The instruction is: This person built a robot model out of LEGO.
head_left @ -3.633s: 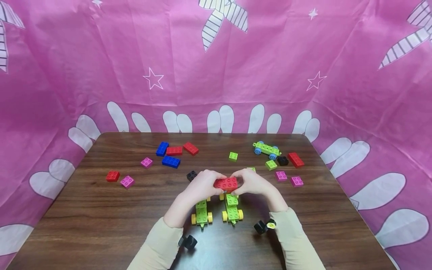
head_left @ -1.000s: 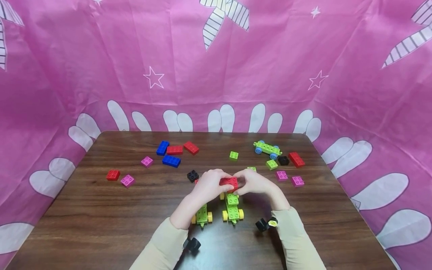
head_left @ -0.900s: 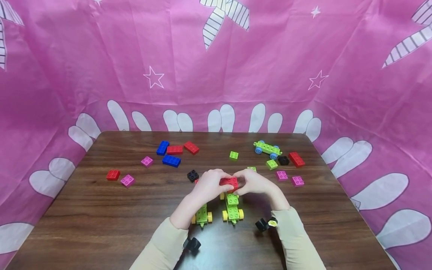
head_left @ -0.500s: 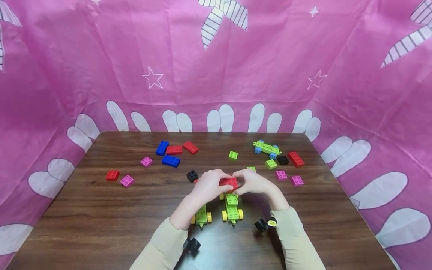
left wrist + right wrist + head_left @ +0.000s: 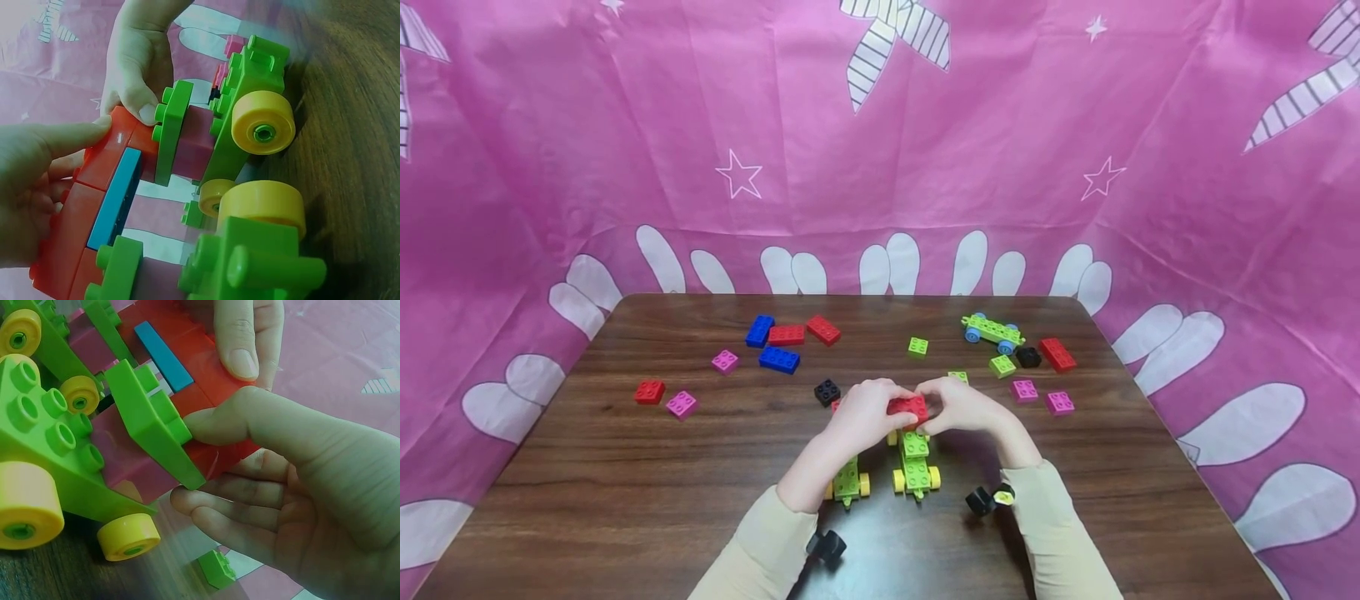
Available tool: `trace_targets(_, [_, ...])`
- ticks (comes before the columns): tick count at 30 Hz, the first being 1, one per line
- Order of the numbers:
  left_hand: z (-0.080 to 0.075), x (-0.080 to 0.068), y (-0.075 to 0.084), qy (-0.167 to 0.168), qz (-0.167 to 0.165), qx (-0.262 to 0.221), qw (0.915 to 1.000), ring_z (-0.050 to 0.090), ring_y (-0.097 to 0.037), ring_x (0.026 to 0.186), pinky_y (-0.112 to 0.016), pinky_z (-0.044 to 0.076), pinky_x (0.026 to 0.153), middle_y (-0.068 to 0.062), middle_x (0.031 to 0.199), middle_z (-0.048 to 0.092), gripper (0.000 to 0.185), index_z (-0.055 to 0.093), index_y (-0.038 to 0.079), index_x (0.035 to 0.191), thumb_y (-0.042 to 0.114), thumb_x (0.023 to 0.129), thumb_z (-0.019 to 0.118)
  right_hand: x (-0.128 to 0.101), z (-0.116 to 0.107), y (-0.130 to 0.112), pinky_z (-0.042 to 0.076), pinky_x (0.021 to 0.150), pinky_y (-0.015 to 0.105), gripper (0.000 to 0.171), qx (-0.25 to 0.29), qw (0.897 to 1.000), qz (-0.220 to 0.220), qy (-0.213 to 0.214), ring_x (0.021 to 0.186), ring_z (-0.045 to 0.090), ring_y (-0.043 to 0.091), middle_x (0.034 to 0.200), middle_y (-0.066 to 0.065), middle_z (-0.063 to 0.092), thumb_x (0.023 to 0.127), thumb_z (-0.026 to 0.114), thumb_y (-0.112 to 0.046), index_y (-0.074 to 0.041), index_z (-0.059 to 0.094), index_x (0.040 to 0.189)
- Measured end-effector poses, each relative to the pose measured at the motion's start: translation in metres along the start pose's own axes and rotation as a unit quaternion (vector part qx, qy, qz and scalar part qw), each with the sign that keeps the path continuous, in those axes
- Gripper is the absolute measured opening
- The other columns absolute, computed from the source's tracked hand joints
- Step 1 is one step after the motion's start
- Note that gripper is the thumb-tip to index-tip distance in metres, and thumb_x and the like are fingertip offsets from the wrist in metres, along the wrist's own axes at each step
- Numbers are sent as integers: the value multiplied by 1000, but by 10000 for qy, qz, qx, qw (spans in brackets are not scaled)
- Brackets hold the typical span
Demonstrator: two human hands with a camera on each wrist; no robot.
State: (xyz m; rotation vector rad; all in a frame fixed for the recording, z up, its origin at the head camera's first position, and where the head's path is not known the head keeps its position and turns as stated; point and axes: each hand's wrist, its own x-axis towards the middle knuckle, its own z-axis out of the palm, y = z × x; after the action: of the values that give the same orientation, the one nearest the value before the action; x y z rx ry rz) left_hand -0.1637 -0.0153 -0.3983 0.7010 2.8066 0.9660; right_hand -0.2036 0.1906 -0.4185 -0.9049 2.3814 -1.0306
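The red brick [image 5: 908, 407] sits mid-bench atop the right green car [image 5: 916, 465], less of it showing than a few seconds ago. The left hand [image 5: 859, 412] has closed in further; its fingers and the right hand's [image 5: 961, 405] pinch the brick's ends. Loose bricks beyond haven't shifted.

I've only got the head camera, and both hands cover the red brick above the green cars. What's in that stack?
Observer: A thin blue piece sits sandwiched among the red bricks.
Operator: Does the red sit straight on the car?
Observer: No. A green plate and a dark pink block lie between it and the wheeled base.
Operator: Where's the right thumb?
Observer: The right hand has its thumb where that green plate meets the red; the left hand grips the red too.
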Motion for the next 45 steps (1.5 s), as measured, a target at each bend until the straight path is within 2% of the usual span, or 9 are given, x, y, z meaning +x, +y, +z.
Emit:
trace_targets(15, [0, -1, -1, -86, 46, -97, 9999, 59, -14, 86, -25, 51, 73, -2, 102, 70, 37, 72, 13, 117, 31, 85, 76, -1, 0, 0, 56, 76, 27, 24, 89, 9999, 97, -52, 76, 64, 12, 85, -3, 70, 76, 77, -17, -9, 66, 96])
trace_targets(26, [1, -2, -2, -71, 366, 148, 9992, 60, -13, 84, -25, 53, 75, -3, 102, 69, 35, 71, 12, 116, 32, 87, 74, -1, 1, -2, 56, 76, 25, 22, 104, 9999, -50, -47, 79, 66, 9, 85, -1, 68, 74, 76, -15, -6, 63, 90])
trace_targets(33, [-1, -4, -4, -183, 484, 133, 9986, 59, -11, 83, -23, 52, 74, -2, 102, 68, 35, 71, 12, 117, 32, 88, 73, -2, 2, -2, 56, 75, 26, 23, 69, 9999, -71, -87, 75, 62, 8, 83, -3, 67, 73, 76, -15, -8, 63, 90])
trace_targets(39, [-2, -4, -5, -275, 558, 54, 9980, 60, -11, 85, -22, 52, 74, -1, 101, 68, 34, 71, 12, 115, 31, 87, 74, -2, 2, -2, 56, 77, 25, 24, -8, 9999, 51, -143, 79, 65, 8, 85, -5, 68, 73, 77, -17, -10, 64, 92])
trace_targets(45, [-3, -5, -4, -402, 579, 123, 9974, 61, -12, 90, -24, 54, 79, -1, 104, 69, 34, 71, 13, 116, 31, 87, 74, -3, 2, -4, 56, 77, 25, 25, -4, 9997, 91, -238, 80, 66, 8, 86, -5, 68, 73, 77, -17, -11, 63, 92])
